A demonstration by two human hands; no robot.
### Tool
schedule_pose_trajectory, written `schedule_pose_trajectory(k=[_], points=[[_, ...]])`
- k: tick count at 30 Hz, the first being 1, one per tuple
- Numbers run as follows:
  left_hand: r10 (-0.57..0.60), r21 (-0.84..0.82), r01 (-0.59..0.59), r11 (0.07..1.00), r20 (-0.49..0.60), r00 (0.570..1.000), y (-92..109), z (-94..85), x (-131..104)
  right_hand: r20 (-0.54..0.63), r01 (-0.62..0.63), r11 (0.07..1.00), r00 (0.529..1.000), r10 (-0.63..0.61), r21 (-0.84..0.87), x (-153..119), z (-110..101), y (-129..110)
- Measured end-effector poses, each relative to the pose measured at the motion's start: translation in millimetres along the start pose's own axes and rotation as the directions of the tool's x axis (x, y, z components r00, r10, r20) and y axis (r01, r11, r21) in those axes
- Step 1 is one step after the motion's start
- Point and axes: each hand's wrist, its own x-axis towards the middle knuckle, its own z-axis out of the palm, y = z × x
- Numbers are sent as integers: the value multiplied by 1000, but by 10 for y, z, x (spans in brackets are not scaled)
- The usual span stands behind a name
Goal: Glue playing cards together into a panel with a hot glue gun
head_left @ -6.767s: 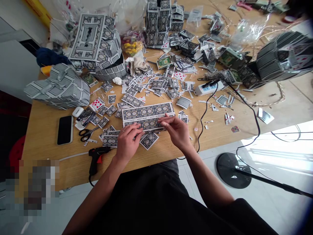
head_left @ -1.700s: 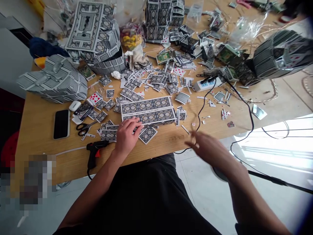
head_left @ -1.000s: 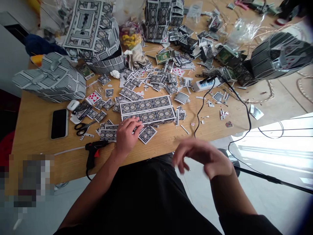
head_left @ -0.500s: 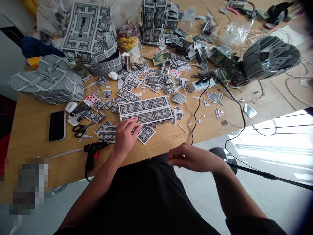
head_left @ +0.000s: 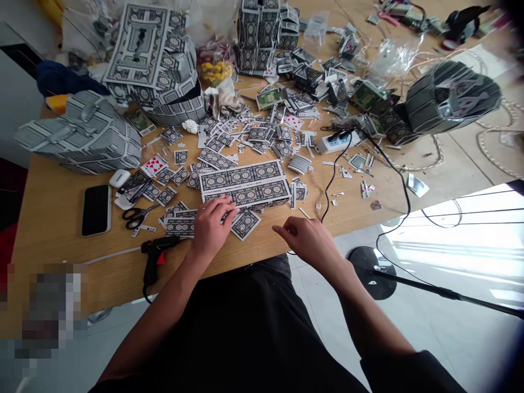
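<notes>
A long panel of patterned playing cards (head_left: 245,183) lies near the table's front edge. On its lower left corner rests my left hand (head_left: 213,221), fingers spread and touching the cards. Right of the panel, over the table's front edge, my right hand (head_left: 305,237) hovers with its fingers curled together; whatever it may hold is hidden. Between the hands lies a loose square card piece (head_left: 245,225). A black glue gun (head_left: 153,256) and black scissors (head_left: 137,216) are left of my left hand.
Card-built bags (head_left: 82,134) and a box (head_left: 139,49) stand at the left. A phone (head_left: 96,210) lies at the front left. Card scraps cover the middle. A power strip (head_left: 336,143) with black cables and a round card basket (head_left: 450,98) are on the right.
My right hand has moved up and slightly left, from in front of the table to over its edge. My left hand stays on the panel.
</notes>
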Motion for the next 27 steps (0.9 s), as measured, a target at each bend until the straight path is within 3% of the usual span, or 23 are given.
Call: schedule_pose_trajectory(k=[2,4,5,6,8,10,11,14,17,19,22,24,27], points=[[9,5,-9,1000,-8,1000,1,6,-2,87,107,993,990,-111,55,-58,-53,-29],[1,5,-1,1000,-7,1000,0,12,-5,199,236,943,938,-285,236,-86,-105,-54],[-10,3,10,1000,-1,1000,0,14,-8,201,271,904,916,-348,331,-84,-121,-65],[-21,0,21,1000,6,1000,-1,15,-10,154,295,870,913,-379,395,-70,-128,-76],[-34,-7,34,999,11,999,-2,14,-14,-64,347,848,934,-352,400,-3,-108,-99],[-27,-8,27,1000,5,1000,-3,11,-15,-290,395,876,903,-316,276,109,-45,-127],[-21,-7,21,1000,1,1000,-4,10,-15,-344,416,886,878,-332,206,177,-1,-143],[-22,1,22,1000,5,1000,-8,7,-14,-338,488,860,842,-420,147,375,146,-191],[-30,0,30,1000,16,999,-14,7,-20,-352,476,820,862,-364,317,482,239,-215],[-29,-5,29,1000,12,1000,-18,10,-29,-349,409,717,906,-242,565,486,232,-204],[-13,-9,13,1000,-3,1000,-21,14,-41,-228,263,386,964,-136,884,427,117,-162],[-6,-8,6,1000,-5,1000,-20,11,-40,-120,154,204,978,-169,967,376,11,-136],[-14,-4,14,1000,8,1000,-13,0,-25,-18,42,109,977,-214,993,326,-91,-117]])
